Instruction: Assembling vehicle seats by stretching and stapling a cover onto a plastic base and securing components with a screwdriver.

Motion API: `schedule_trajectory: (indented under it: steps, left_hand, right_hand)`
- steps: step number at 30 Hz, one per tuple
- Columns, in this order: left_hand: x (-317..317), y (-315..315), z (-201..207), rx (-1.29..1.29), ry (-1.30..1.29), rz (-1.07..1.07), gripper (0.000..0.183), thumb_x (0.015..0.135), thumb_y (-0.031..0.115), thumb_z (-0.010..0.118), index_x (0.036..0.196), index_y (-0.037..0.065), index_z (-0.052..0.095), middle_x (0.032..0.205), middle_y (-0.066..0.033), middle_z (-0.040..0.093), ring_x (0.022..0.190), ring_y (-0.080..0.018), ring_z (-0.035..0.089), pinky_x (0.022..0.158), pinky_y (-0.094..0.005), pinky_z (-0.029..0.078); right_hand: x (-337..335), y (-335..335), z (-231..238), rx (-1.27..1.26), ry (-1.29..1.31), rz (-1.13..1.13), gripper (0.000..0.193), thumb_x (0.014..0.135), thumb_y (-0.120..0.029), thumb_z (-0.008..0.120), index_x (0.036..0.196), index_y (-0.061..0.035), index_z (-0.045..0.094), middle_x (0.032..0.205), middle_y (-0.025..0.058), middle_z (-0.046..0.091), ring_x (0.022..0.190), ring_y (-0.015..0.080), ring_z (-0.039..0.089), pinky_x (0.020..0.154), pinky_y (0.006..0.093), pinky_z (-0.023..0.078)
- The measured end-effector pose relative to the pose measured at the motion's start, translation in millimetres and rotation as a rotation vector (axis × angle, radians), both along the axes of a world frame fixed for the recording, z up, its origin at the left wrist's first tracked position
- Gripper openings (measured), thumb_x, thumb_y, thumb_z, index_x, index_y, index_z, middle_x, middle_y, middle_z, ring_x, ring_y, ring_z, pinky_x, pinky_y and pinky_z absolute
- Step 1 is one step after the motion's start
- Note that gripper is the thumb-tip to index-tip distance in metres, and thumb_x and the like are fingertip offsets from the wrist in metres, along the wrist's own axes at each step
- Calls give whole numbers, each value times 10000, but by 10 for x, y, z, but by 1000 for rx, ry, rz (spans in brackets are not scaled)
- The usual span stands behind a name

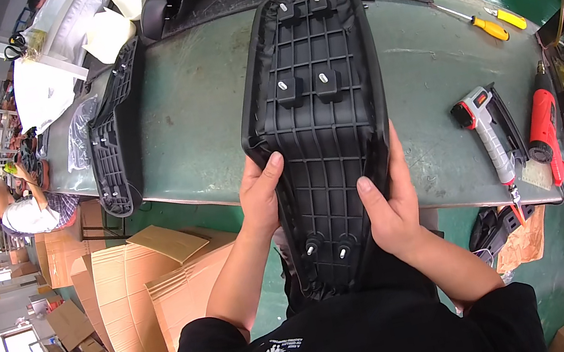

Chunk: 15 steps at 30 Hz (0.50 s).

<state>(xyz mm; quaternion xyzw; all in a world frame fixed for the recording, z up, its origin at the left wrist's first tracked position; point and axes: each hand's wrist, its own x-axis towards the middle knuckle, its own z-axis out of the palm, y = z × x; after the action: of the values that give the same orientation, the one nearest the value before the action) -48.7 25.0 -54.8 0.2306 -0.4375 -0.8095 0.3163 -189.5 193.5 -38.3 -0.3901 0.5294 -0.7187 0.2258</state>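
Both hands hold a long black motorcycle seat (313, 114), its underside facing me. The ribbed plastic base shows several white-tipped pegs, and black cover material is folded in around the rim. My left hand (260, 191) grips the left edge near the middle, thumb on the rim. On the right edge, a little lower, my right hand (394, 210) is closed with its thumb along the base. The fingers behind the seat are partly hidden. The seat's near end is close to my body, while the far end reaches over the green table (195, 108).
Another ribbed black seat (111, 142) lies at the table's left. A staple gun (489, 132), red heat gun (543, 126), yellow-handled screwdriver (490, 28) and yellow cutter (510, 17) lie on the right. Cardboard boxes (125, 294) stand below left; a person (28, 209) sits far left.
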Motion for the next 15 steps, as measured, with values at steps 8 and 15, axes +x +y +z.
schedule_trajectory:
  steps: [8,15]
  left_hand:
    - [29,-43,46,-307,-7,-32,444,1115,69,606,1543,10,506,1514,-86,625,1380,-179,573,1186,-369,431]
    - [70,-7,77,-372,31,-29,476,1130,139,610,1568,12,474,1530,-85,612,1409,-185,546,1207,-387,411]
  right_hand:
    - [108,119,116,-68,116,-2,786,1071,39,533,1692,150,63,1734,292,303,1596,343,364,1307,427,265]
    - [51,132,183,-75,90,7,792,1037,84,523,1690,153,79,1726,300,324,1596,361,370,1307,434,265]
